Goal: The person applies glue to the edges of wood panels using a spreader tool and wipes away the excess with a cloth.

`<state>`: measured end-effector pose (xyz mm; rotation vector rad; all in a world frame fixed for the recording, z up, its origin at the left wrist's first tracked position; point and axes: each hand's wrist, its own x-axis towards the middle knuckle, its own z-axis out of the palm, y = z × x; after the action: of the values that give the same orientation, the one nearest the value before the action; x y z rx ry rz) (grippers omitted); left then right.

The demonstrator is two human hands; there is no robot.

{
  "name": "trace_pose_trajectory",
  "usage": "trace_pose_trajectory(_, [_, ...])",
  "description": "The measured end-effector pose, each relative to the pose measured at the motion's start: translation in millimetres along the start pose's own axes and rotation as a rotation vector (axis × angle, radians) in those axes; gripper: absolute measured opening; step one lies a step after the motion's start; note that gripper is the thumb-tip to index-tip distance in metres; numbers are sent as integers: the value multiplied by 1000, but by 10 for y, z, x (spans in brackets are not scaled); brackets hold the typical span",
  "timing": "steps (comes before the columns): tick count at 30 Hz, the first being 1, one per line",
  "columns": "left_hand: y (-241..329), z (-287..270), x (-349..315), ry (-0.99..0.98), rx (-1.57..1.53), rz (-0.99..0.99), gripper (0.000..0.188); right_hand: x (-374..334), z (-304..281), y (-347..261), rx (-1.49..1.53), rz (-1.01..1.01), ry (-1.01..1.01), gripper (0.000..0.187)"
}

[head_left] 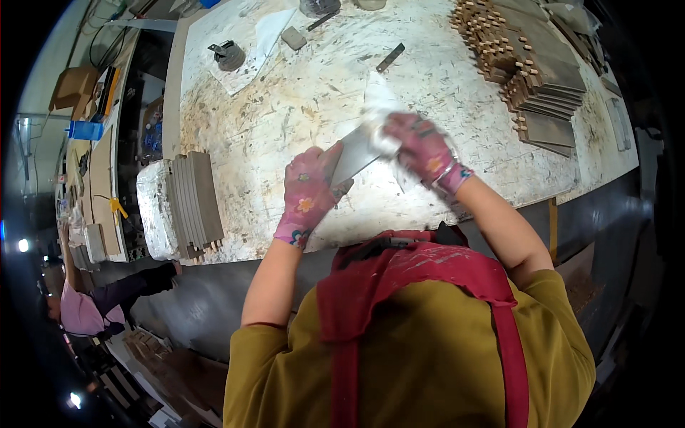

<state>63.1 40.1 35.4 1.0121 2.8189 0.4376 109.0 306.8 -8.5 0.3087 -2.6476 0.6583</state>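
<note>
Both of my hands wear pink flowered gloves. My left hand (308,187) grips the near left end of a flat grey panel (355,154), thumb laid over its top face and fingers mostly hidden beneath. At the panel's far right end, my right hand (422,146) is closed on a white cloth (380,96) and presses it against the panel. Motion blurs that hand and part of the cloth. The panel slants over the worktable, tilted, its right end partly covered by cloth and glove.
The stained white worktable (271,135) carries stacked grey panels with wooden pegs (549,96) at right and a row of upright panels (196,203) at left. Beyond lie a dark jar (228,57), a sanding block (293,38) and a dark blade (390,57). Another person (89,307) works far left.
</note>
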Motion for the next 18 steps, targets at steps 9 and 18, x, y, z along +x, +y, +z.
trace_pose_trajectory(9, [-492,52,-216,-568,-2173,-230,38,174,-480,-377,243,206,12,50])
trace_pose_trajectory(18, [-230,124,-488,-626,-2470,-705,60,411,320,87,-117,102,-185,42])
